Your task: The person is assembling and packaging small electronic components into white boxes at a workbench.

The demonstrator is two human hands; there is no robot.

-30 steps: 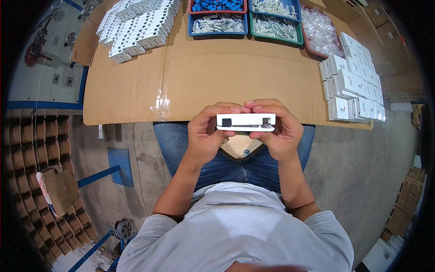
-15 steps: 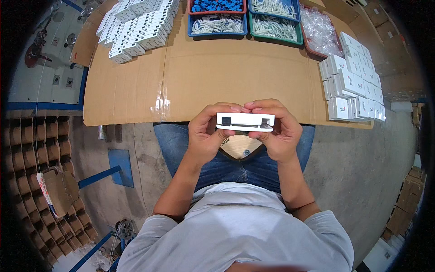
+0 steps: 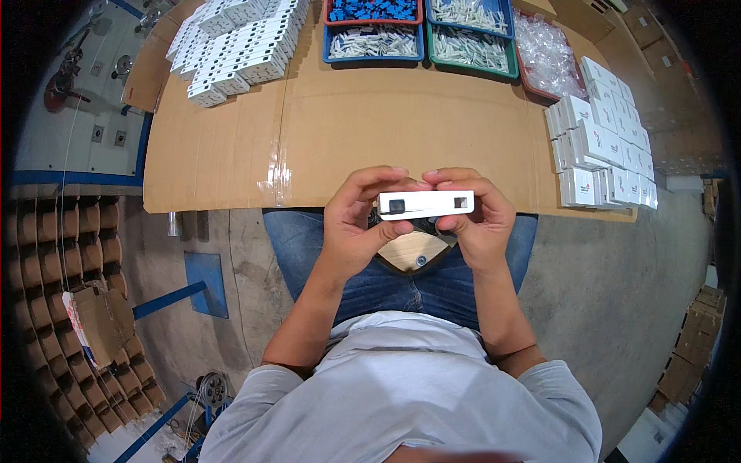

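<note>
Between both hands I hold a small white plastic box [image 3: 428, 204], its long narrow side turned up toward me. A black square part fills the opening at its left end, and a square hole shows at the right end. Near the left end a thin seam line is visible. My left hand [image 3: 350, 225] grips the left end, thumb below and fingers along the far side. My right hand [image 3: 488, 224] holds the right end in the same way. The box is above my lap, just off the table's near edge.
A cardboard-covered table [image 3: 409, 131] lies ahead. White boxes [image 3: 239, 69] are stacked at its far left, more white boxes [image 3: 602, 147] at the right. Trays hold blue pieces [image 3: 373, 9], white pieces [image 3: 374, 44] and clear plastic parts [image 3: 544, 50]. A round wooden piece [image 3: 405, 251] is below the box.
The box's two halves, apart along the lower side before, now sit together, most visibly at the right end. Box and hands have shifted slightly right.
</note>
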